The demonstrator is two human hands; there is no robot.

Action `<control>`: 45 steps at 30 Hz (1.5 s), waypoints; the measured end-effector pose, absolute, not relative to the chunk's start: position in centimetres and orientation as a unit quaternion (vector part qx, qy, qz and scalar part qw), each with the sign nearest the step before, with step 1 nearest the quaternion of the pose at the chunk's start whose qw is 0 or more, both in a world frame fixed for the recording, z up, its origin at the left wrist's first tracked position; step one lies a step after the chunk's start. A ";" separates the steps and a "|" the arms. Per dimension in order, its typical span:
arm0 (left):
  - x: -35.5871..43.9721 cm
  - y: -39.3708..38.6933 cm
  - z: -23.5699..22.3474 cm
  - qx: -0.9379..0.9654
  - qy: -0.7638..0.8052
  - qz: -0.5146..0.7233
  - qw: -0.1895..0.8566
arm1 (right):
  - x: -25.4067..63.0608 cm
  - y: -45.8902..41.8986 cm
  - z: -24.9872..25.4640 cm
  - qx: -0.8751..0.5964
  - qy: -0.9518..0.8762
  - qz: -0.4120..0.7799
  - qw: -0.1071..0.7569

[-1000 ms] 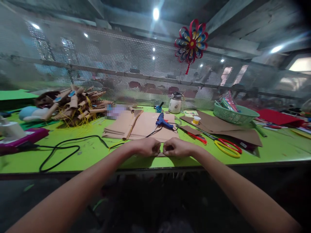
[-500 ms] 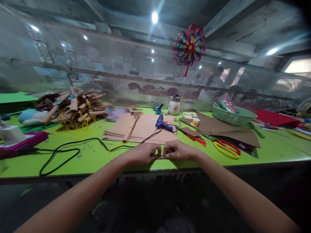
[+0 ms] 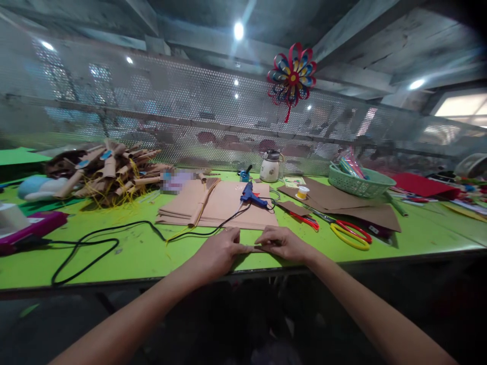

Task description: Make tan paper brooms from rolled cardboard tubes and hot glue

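Observation:
My left hand (image 3: 220, 249) and my right hand (image 3: 283, 242) lie side by side near the front edge of the green table (image 3: 144, 248). Between them they pinch a small piece of brown paper (image 3: 254, 248) pressed against the tabletop; most of it is hidden under the fingers. Both hands have their fingers curled onto it. Just beyond the hands lies a stack of brown paper sheets (image 3: 224, 205) with a rolled brown paper bundle (image 3: 203, 204) and a blue glue gun (image 3: 251, 195) on top.
A black cord (image 3: 99, 238) runs from the glue gun across the left of the table. Red scissors (image 3: 304, 219) and yellow-and-red scissors (image 3: 348, 231) lie right of the hands. A pile of brown paper rolls (image 3: 110, 170), a green basket (image 3: 359, 181) and a white jar (image 3: 271, 167) stand farther back.
Both hands have slid slightly toward the table's front edge and flattened onto the small brown piece. The view has shifted a little to the right.

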State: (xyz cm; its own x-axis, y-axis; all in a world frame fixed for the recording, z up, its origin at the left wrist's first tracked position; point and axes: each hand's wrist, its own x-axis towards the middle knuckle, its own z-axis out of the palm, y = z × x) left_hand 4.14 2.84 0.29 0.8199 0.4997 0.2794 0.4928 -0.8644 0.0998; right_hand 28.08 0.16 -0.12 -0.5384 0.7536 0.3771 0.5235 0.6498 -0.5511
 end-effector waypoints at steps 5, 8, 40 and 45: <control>3.9 2.3 0.5 0.960 0.246 0.133 -0.013 | 27.9 -0.8 0.0 -0.359 -0.871 0.157 0.297; 3.7 2.0 0.9 0.961 0.246 0.127 -0.024 | 27.8 -1.6 0.6 -0.362 -0.881 0.131 0.276; 2.4 -0.1 1.2 0.950 0.281 0.117 -0.066 | 28.3 -4.0 0.6 -0.379 -0.891 0.078 0.237; 1.7 -0.2 0.9 0.953 0.275 0.117 -0.054 | 28.3 -4.3 0.5 -0.386 -0.886 0.079 0.245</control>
